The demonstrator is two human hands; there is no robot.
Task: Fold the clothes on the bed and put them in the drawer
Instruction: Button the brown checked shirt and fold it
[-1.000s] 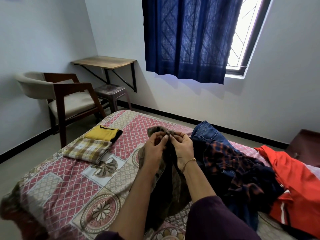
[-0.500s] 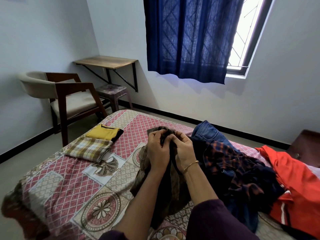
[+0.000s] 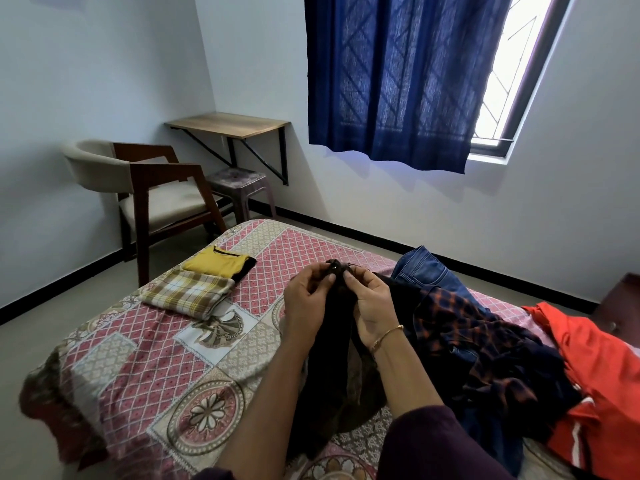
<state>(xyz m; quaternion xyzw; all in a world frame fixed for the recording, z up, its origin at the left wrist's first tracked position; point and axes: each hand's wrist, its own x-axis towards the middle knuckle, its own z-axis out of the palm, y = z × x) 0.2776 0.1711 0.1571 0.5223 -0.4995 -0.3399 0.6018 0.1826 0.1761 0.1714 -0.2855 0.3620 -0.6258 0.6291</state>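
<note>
Both of our hands pinch the top edge of a dark garment [image 3: 341, 348]: the left hand [image 3: 306, 299] has thumb and fingers curled onto the cloth at its upper edge, and the right hand [image 3: 372, 303], with a thin bangle [image 3: 386, 337] at the wrist, grasps the same edge just beside it. What looks like a small button or stud shows between the two grips, so we judge that we are sorting out the waistband or collar before the fold proper begins. The rest of the garment hangs down from the grips onto the bed [image 3: 166, 368], bunched and not yet flat.

We take this as early in the task. To the left of the grips, two folded pieces lie on the bed touching each other: a yellow top [image 3: 216, 263] and a checked cloth [image 3: 188, 294]. To the right of the grips a heap waits unfolded: blue jeans [image 3: 424, 268], a dark plaid shirt [image 3: 474, 341] and an orange garment [image 3: 595, 368]. No drawer can be identified with certainty.

Next we would need to spread the dark garment flat on the bed below the grips, smooth it, and bring its edges together.

We can read no brand, label or writing anywhere.
</note>
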